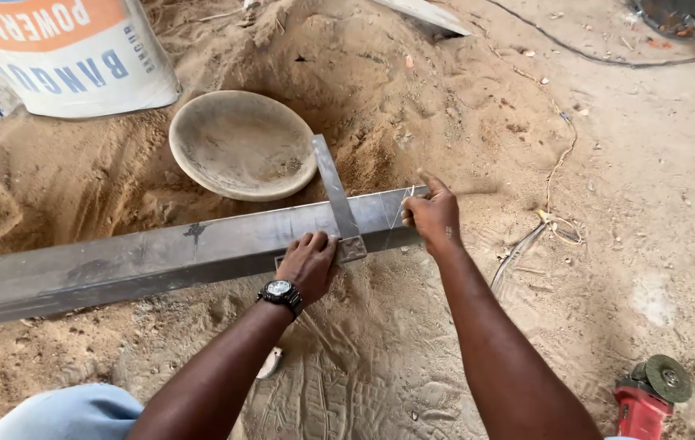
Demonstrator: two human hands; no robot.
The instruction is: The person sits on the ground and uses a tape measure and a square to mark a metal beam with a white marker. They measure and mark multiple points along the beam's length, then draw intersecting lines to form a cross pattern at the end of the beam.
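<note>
View from above onto a sandy floor [412, 358] marked with shoe prints. A long grey rectangular steel tube [160, 259] lies across the sand, running from the left edge to the middle of the view. A metal try square [337, 200] sits across the tube near its right end, its blade pointing away from the person and its stock at the near edge of the tube. The left hand [308, 265], with a black wristwatch [281, 295] on the wrist, presses down with curled fingers on the near edge of the tube, touching the stock of the square. The right hand [433, 213] is closed around the right end of the tube, thumb raised; whether it holds a marking tool cannot be told. Faint scratched lines show on the tube between the hands. Behind the tube, a shallow round metal pan [241, 144] rests in a sand heap [347, 73], with a white printed sack [70, 53] at the upper left. A red angle grinder [649, 399] lies at the lower right, well apart.
</note>
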